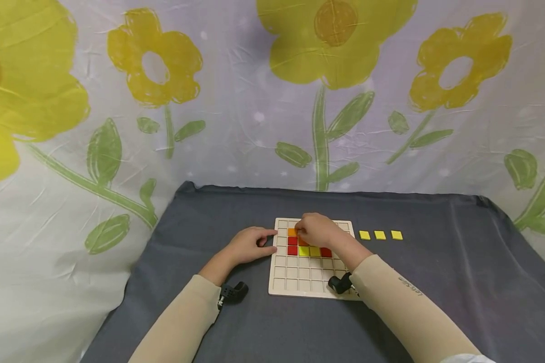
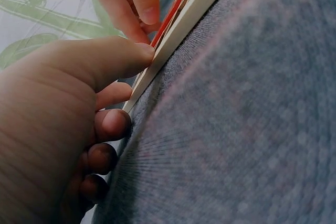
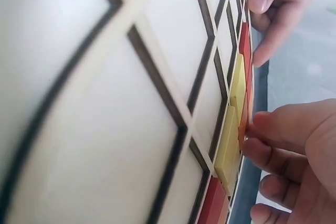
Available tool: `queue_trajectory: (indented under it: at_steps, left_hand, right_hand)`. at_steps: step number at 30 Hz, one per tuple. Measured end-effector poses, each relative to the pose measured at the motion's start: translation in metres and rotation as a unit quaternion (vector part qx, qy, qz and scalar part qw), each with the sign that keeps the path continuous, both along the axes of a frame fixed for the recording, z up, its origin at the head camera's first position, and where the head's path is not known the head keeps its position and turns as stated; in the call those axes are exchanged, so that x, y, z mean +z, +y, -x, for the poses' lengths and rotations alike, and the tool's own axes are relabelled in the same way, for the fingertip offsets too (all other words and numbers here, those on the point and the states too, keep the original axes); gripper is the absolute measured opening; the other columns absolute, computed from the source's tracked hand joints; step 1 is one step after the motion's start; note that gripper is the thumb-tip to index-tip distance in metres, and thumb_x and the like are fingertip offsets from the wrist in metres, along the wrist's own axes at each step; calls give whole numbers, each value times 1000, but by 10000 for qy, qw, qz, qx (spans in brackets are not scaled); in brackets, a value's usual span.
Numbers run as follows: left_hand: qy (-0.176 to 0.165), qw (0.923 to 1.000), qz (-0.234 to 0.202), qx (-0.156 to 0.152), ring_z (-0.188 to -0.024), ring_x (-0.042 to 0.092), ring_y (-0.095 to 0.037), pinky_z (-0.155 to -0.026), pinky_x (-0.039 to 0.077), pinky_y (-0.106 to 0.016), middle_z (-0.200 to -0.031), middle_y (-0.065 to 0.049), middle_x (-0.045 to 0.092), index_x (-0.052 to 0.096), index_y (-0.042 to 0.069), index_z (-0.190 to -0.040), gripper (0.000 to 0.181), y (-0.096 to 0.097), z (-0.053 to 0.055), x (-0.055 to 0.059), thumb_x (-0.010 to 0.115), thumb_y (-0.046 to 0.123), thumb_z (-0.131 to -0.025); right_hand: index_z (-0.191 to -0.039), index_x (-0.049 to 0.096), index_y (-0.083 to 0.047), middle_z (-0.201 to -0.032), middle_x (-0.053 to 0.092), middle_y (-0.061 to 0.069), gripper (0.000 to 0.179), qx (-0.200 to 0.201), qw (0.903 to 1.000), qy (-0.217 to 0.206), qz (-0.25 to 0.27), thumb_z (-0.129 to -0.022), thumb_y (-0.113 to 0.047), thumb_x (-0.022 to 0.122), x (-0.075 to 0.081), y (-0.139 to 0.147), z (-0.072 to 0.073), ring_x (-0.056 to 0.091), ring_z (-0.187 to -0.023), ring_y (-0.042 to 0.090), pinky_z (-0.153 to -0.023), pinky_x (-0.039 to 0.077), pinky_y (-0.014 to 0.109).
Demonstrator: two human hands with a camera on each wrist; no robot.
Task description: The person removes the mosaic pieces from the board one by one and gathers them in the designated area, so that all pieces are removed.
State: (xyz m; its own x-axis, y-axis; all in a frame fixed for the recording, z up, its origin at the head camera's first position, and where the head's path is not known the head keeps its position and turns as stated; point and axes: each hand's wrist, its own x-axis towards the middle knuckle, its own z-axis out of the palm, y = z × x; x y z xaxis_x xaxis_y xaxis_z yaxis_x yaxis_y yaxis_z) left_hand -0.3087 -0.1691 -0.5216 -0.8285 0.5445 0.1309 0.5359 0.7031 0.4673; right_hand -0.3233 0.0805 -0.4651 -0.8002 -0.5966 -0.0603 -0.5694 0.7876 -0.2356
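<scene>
A pale wooden board [image 1: 295,285] with a square grid lies on the grey cloth. My left hand [image 1: 250,246] is at its left side, thumb and index finger spread and touching the edge, the other fingers bent. My right hand [image 1: 318,229] reaches over the board's upper part, its thumb and index finger pinching at an orange tile [image 3: 242,136], partly hidden by the fingertips. Red tiles [image 1: 292,241], yellow tiles [image 1: 309,251] and another orange tile [image 1: 292,232] lie in the grid cells. The right hand and forearm cover some upper right cells.
Three loose yellow tiles [image 1: 380,235] lie in a row on the cloth, right of the board. The dark grey cloth [image 1: 440,282] covers the table. A curtain [image 1: 236,136] with painted yellow flowers hangs behind. Black wrist cameras [image 1: 233,292] are strapped to both forearms.
</scene>
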Motion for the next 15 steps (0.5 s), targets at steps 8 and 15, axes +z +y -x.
queue_trajectory:
  at_steps: [8, 15]
  left_hand:
    - [39, 10000, -32, -28, -63, 40, -9, -65, 33, -29, -69, 6, 45, 67, 14, -139, 50, -1, 1, 0, 75, 37, -95]
    - [8, 10000, -49, -32, -62, 40, -9, -64, 33, -28, -69, 6, 45, 66, 16, -140, 51, 0, 1, -2, 75, 38, -95]
  right_hand:
    - [-117, 78, -10, -108, 68, 5, 22, -408, 9988, 175, 194, -96, -16, 73, 1, -6, -2, 63, -96, 22, -89, 53, 41]
    - [-111, 79, -11, -97, 66, 2, 22, -555, 9962, 671, 86, -91, -20, 80, -1, -13, -2, 62, -86, 19, -79, 55, 37]
